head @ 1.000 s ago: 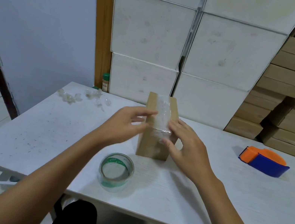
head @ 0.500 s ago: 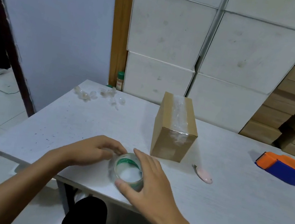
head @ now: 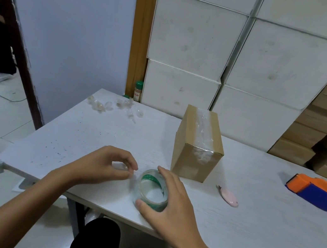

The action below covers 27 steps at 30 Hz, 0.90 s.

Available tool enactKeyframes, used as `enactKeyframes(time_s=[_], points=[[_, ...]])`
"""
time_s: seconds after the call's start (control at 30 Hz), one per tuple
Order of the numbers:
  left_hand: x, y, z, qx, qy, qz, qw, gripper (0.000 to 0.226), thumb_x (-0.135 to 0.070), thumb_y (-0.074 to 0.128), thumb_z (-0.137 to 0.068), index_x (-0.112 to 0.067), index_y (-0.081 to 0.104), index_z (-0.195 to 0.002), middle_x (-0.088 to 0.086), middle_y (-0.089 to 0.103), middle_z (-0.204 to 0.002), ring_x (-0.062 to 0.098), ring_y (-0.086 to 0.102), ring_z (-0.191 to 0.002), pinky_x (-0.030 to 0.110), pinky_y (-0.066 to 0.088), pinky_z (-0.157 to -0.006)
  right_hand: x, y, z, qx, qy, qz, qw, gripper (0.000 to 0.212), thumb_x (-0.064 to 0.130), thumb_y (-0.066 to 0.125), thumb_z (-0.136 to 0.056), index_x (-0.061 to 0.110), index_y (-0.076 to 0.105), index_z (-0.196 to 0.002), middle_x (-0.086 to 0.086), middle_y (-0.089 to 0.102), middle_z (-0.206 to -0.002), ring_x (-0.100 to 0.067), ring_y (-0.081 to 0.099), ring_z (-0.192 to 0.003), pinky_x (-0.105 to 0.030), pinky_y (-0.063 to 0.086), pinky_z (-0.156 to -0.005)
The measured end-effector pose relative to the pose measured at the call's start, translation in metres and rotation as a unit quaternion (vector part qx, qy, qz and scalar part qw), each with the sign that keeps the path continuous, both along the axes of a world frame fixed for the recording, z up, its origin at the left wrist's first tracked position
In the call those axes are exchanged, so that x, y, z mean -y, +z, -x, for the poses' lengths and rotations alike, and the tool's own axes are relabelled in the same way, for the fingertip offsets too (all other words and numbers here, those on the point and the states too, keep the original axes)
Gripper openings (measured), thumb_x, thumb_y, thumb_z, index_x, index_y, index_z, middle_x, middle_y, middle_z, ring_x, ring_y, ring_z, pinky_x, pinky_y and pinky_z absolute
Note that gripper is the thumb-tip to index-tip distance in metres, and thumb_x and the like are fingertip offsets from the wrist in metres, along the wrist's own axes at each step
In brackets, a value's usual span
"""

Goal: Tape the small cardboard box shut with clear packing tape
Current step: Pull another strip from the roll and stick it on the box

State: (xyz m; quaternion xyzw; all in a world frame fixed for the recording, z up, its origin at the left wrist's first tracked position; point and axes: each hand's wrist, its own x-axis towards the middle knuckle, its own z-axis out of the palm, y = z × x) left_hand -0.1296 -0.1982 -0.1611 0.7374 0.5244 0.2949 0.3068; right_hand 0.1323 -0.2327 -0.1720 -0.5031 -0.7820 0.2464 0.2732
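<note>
My right hand (head: 168, 203) is clamped around the tape roll (head: 152, 189) on the tabletop (head: 249, 226). Just left of the roll, my left hand (head: 102, 166) pinches its fingertips together. Behind the roll stands the box (head: 197, 145), tape (head: 204, 129) across its top.

We have left the box (head: 198, 145) — both hands now at the roll (head: 152, 189), right hand (head: 167, 207) gripping, left hand (head: 105, 166) pinching its tape end.
</note>
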Motion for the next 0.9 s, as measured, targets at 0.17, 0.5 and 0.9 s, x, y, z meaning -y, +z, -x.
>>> enactKeyframes(time_s=[0.17,0.5,0.9], points=[[-0.002,0.03,-0.024,0.029,0.0,-0.031,0.999,0.022,-0.014,0.081,-0.092,-0.035,0.079,-0.093,-0.019,0.08,-0.102,0.005,0.076,-0.102,0.008,0.056,-0.092,-0.002,0.002,-0.014,-0.05,-0.027,0.016,0.998,0.086,0.062,0.079,-0.078,0.053,0.035,-0.151,0.036,0.041,-0.148,0.009,0.047,-0.134,-0.018,0.042,-0.109],[-0.018,0.065,-0.099,0.099,-0.04,-0.037,0.994,0.017,-0.007,0.08,-0.091,-0.018,0.08,-0.103,0.001,0.083,-0.094,0.011,0.079,-0.09,0.023,0.064,-0.084,-0.005,0.004,-0.059,-0.12,-0.053,0.053,0.99,0.084,0.06,0.08,-0.08,0.056,0.035,-0.152,0.037,0.043,-0.148,0.006,0.051,-0.134,-0.018,0.046,-0.104],[-0.027,0.056,-0.164,0.13,-0.066,-0.008,0.989,0.014,-0.007,0.08,-0.09,-0.014,0.081,-0.102,0.003,0.082,-0.092,0.011,0.077,-0.084,0.031,0.066,-0.08,-0.001,0.004,-0.103,-0.141,-0.077,0.082,0.984,0.075,0.052,0.075,-0.084,0.055,0.039,-0.149,0.039,0.054,-0.143,0.013,0.05,-0.134,-0.03,0.044,-0.115]])
